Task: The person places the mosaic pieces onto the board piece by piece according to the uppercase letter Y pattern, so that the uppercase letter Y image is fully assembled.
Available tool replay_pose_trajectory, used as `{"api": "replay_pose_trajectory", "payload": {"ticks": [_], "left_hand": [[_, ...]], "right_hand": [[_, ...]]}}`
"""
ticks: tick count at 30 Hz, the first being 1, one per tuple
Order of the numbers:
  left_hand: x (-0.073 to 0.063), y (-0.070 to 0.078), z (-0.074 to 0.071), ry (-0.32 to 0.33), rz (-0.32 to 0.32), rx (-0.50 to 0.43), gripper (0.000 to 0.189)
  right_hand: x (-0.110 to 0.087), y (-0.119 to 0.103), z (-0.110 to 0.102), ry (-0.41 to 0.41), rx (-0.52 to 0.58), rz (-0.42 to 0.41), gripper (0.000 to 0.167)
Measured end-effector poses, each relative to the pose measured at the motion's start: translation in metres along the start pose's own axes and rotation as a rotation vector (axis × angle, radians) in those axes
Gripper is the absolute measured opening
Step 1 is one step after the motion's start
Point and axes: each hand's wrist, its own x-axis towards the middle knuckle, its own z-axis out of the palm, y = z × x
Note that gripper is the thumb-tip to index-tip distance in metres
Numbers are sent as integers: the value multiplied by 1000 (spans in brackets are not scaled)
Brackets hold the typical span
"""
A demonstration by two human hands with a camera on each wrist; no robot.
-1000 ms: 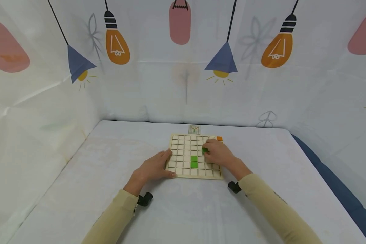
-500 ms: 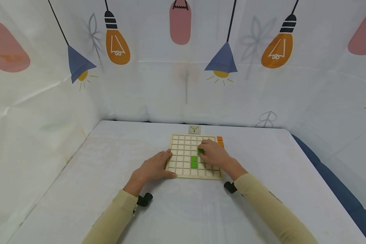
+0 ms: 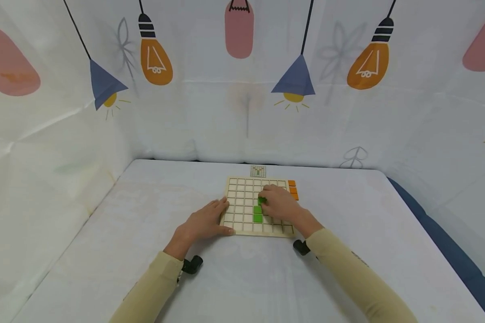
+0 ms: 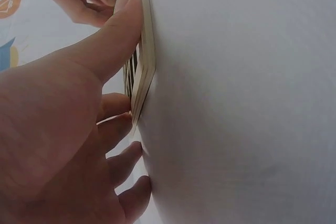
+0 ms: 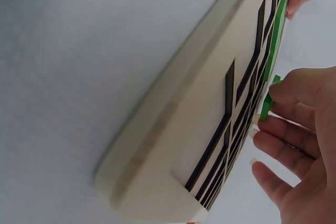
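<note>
A wooden board with a grid of square cells lies on the white table. My left hand rests at its near left corner, the thumb on the front edge and the fingertips along the left side. Between thumb and fingers my right hand pinches a green square tile, tilted just over the grid in the right wrist view. In the head view this tile is partly covered by the fingers. Two green tiles sit in neighbouring cells, one nearer me than the other.
Orange tiles lie by the board's right edge, some perhaps hidden behind the right hand. A small card with a printed grid pattern is beyond the board's far edge. A printed curtain hangs behind the table.
My right hand has moved left with the green tile, up to the column of the two green tiles. More orange shows at the right edge. The left hand stays put.
</note>
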Motion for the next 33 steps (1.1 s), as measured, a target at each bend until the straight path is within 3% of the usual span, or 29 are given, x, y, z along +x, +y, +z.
{"api": "replay_pose_trajectory", "payload": {"ticks": [33], "left_hand": [[0,-2,2,14,1,7,94]], "right_hand": [[6,-8,5,13,-47,-54,17]]}}
